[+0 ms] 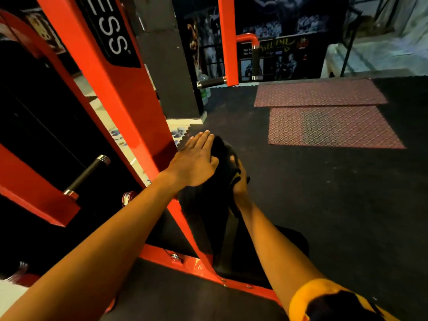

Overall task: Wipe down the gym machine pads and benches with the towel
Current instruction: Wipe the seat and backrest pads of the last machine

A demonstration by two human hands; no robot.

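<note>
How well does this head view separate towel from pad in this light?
Head view: the light is dim, so the towel merges into the black pad. The wide-angle lens bows the red frame. The yellow sleeve is blurred, while the left hand and right hand are sharp.

Your dark towel with a yellow edge (236, 178) is bunched in your right hand (240, 183) and held against the right side of the black upright back pad (203, 205). Your left hand (196, 163) lies flat on its top. The black seat pad (291, 239) sits below.
</note>
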